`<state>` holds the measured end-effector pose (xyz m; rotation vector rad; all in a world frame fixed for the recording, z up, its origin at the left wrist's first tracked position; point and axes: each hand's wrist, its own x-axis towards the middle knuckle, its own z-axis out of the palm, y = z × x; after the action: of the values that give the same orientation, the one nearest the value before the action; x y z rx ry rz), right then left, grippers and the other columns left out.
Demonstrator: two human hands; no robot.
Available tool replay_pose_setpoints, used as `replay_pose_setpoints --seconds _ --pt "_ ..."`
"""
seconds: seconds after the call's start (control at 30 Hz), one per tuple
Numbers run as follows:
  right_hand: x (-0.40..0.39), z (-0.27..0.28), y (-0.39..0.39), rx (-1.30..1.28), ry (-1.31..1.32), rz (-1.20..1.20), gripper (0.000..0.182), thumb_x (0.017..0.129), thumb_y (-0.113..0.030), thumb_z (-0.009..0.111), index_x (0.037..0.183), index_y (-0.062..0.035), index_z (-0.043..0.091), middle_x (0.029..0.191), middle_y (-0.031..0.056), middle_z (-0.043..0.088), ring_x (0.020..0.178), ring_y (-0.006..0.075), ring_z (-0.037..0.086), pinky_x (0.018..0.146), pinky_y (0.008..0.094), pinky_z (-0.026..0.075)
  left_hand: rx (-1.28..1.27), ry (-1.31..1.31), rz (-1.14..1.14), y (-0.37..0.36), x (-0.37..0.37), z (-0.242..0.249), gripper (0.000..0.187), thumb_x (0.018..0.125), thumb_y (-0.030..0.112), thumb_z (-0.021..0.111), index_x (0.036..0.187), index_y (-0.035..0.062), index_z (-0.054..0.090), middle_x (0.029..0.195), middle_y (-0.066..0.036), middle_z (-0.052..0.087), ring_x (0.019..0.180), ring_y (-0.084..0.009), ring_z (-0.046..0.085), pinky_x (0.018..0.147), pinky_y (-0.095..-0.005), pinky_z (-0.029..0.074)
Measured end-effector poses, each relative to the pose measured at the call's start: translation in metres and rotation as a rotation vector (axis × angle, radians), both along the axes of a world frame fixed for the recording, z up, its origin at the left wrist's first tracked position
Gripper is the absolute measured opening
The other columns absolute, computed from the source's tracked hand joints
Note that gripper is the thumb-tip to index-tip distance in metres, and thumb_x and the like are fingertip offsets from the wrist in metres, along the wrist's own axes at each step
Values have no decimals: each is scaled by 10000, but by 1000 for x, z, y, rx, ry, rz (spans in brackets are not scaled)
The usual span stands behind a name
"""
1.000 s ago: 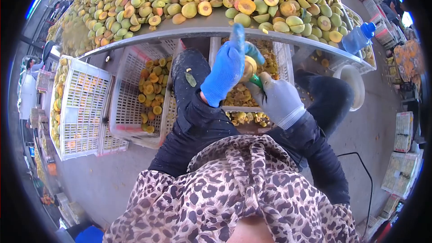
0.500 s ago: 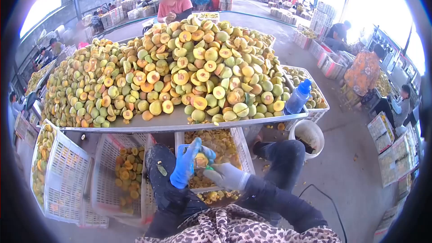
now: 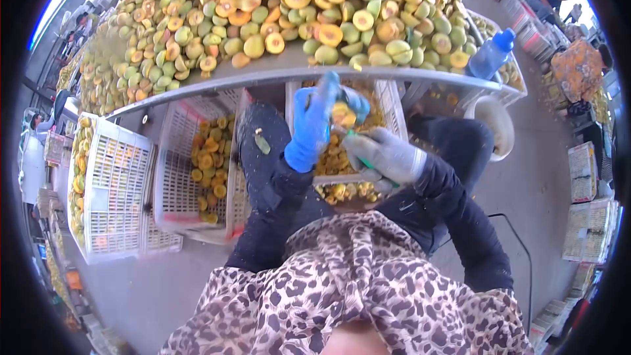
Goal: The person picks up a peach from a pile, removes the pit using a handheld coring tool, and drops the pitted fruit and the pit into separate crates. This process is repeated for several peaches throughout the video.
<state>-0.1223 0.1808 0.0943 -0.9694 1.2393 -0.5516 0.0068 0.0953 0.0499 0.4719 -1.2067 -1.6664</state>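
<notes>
My left hand (image 3: 310, 125), in a blue glove, is closed around a cut yellow fruit that looks like a peach half (image 3: 343, 115). My right hand (image 3: 389, 156), in a pale grey glove, grips a green-handled tool (image 3: 350, 133), possibly a pitting knife; its tip meets the fruit and is hard to see. Both hands are over a white crate (image 3: 392, 108) with yellow fruit pieces inside, between my knees. In front of me, a heap of halved fruit (image 3: 328, 10) covers the metal table (image 3: 263, 81).
A blue bottle (image 3: 491, 56) stands at the table's right corner. Beneath it is a white bucket (image 3: 494, 125). To my left are a tilted crate of fruit halves (image 3: 177, 158) and another white crate (image 3: 118, 184). A black cable (image 3: 522, 243) lies on the floor; people work at right.
The view has tipped downward, so the table sits higher in the picture and more of my patterned top shows. Both hands still hold the fruit and the tool together.
</notes>
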Motion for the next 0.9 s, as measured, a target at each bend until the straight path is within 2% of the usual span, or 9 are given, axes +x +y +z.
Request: replay_pose_setpoints --seconds 0.1,0.27,0.4,0.6,0.67,0.7,0.8,0.87,0.9 --pt "-5 -7 2 186 -380 -40 466 955 -445 447 720 -46 495 516 -28 394 364 73 365 334 213 297 6 108 38 0 -2 -5 534 992 401 387 759 -36 586 707 -146 632 634 -219 615 620 -314 506" --pt "-11 -10 -2 41 -9 72 487 964 -463 435 725 -43 495 513 -34 365 365 70 347 335 210 281 -265 -118 -71 -14 0 -19 583 996 408 386 717 -46 624 710 -127 645 660 -197 621 654 -299 506" --pt "-5 -35 -3 128 -492 -56 513 964 -494 409 718 -50 484 478 -37 354 334 58 328 319 202 275 -30 217 213 -6 -20 -22 484 1002 358 378 817 -48 566 734 -171 623 648 -261 617 635 -369 522" --pt "-17 -47 -12 320 -832 -10 508 952 -521 406 761 -59 496 469 -49 324 325 57 298 314 219 256 11 199 -30 -15 -20 -27 445 1002 350 358 873 -23 562 779 -165 632 632 -280 614 616 -378 529" --pt "-18 -53 -17 372 -907 -6 500 956 -513 397 759 -66 500 444 -45 330 303 63 300 307 218 253 411 152 158 -16 -26 -32 445 978 372 386 909 -22 582 830 -153 640 651 -285 621 631 -386 534" --pt "-17 -49 -14 272 -791 -40 496 955 -513 400 757 -69 498 445 -45 335 302 63 299 310 218 259 577 317 -193 -34 -14 -43 451 938 392 427 958 -26 595 867 -146 646 707 -282 632 652 -383 543" --pt "-23 -64 -14 176 -753 -99 490 957 -502 404 763 -68 519 463 -39 364 322 67 320 333 217 286 833 388 130 -53 -7 -61 457 904 379 449 989 -44 597 865 -164 646 804 -278 633 713 -412 543" --pt "-28 -80 -27 86 -430 -361 510 958 -492 402 833 -33 589 530 -18 465 378 75 408 363 216 337 824 476 -60 -66 8 -73 425 886 311 476 1047 -67 583 953 -185 637 931 -290 608 868 -466 499" --pt "-24 -95 -37 -4 150 -354 509 944 -471 442 926 2 630 630 76 597 457 181 550 423 286 428 829 557 -64 -63 9 -68 431 871 284 496 1094 -78 564 1006 -190 623 983 -301 588 941 -490 447"
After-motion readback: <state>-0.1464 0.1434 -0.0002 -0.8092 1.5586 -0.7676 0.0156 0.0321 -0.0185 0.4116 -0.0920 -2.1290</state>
